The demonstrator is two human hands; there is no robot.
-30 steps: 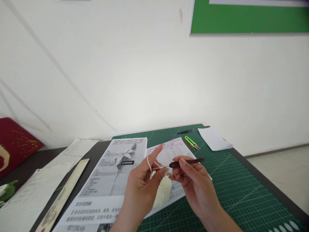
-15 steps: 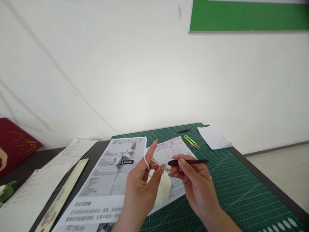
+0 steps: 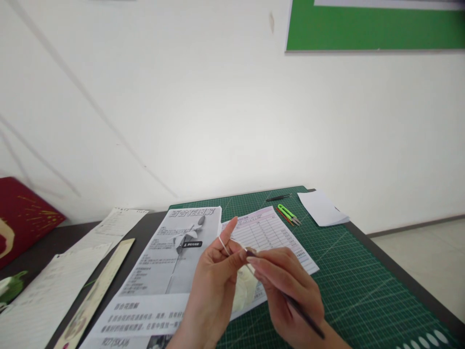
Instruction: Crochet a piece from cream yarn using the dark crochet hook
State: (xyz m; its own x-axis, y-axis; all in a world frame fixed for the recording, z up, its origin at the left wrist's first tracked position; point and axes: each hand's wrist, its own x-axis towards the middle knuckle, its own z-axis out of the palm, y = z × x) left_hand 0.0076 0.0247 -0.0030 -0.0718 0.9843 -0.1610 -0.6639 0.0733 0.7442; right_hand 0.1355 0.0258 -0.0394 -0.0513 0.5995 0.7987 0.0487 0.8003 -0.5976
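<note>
My left hand (image 3: 216, 276) has a strand of white yarn (image 3: 224, 245) running over its raised index finger. Its thumb and another finger pinch the yarn work, which is mostly hidden by the fingers. My right hand (image 3: 290, 286) is closed around a crochet hook (image 3: 303, 315) with a dark handle. The handle slants down to the right, and the hook's tip end meets the left fingertips. Below and behind the hands sits a pale cream ball of yarn (image 3: 244, 289), partly covered by them.
Beneath lies a green cutting mat (image 3: 348, 286). Printed sheets (image 3: 145, 286) and a lined form (image 3: 269, 232) rest on it. Farther back are green thread snips (image 3: 286, 212), black tweezers (image 3: 278, 198) and white paper (image 3: 321, 208). A ruler-like strip (image 3: 98, 291) and handwritten pages (image 3: 58, 286) lie left.
The right hand has turned over and moved closer to the left fingertips. The hook's handle swung from nearly level to slanting down to the right. The left hand stays nearly in place.
</note>
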